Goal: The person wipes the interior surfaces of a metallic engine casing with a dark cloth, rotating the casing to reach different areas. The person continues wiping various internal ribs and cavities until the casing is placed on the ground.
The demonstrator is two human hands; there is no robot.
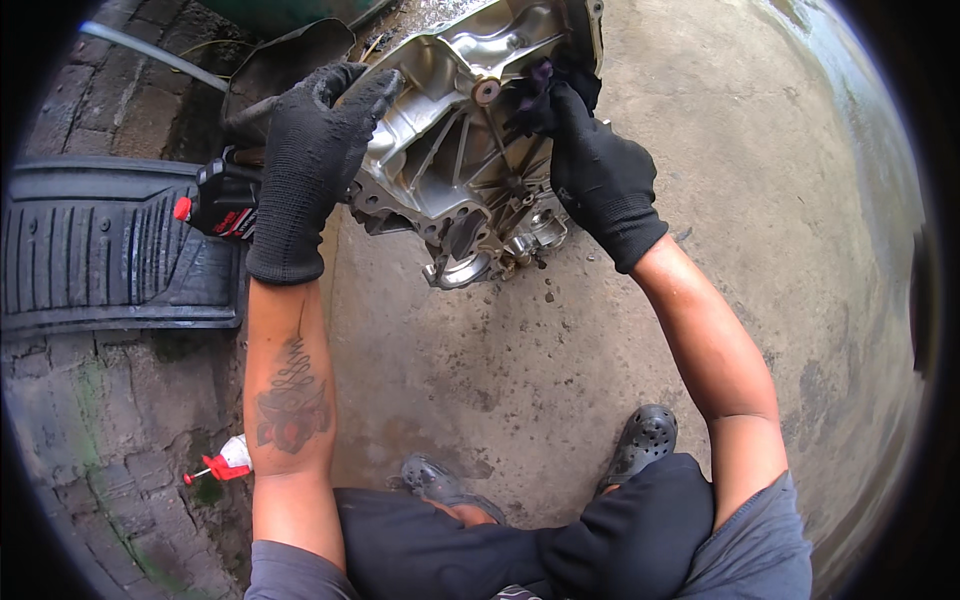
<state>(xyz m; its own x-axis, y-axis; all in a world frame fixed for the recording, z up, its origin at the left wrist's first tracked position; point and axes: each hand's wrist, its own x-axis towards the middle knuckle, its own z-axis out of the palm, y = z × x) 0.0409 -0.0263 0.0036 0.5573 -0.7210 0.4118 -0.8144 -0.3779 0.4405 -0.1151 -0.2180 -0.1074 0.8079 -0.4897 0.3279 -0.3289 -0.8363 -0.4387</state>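
Note:
A silvery cast-metal engine or gearbox casing (pixel 425 125), ribbed and full of holes, sits tilted in front of me at the top of the head view. My left hand (pixel 312 165), in a black knit glove, is closed on its left edge with the fingers curled over the side. My right hand (pixel 605 175), gloved alike, pinches a dark purple-black rag (pixel 538 90) and presses it on the casing's inner right side. Part of the rag lies behind the fingers. Round bearing-like openings (pixel 462 270) show along the casing's lower edge.
Left of my left hand stands a black bottle (pixel 225 200) with a red cap, beside a black ribbed rubber mat (pixel 110 245). A red-and-white spray bottle (pixel 232 458) lies lower left. A dark container (pixel 285 70) is at the upper left. Stained concrete floor (pixel 780 200) extends right.

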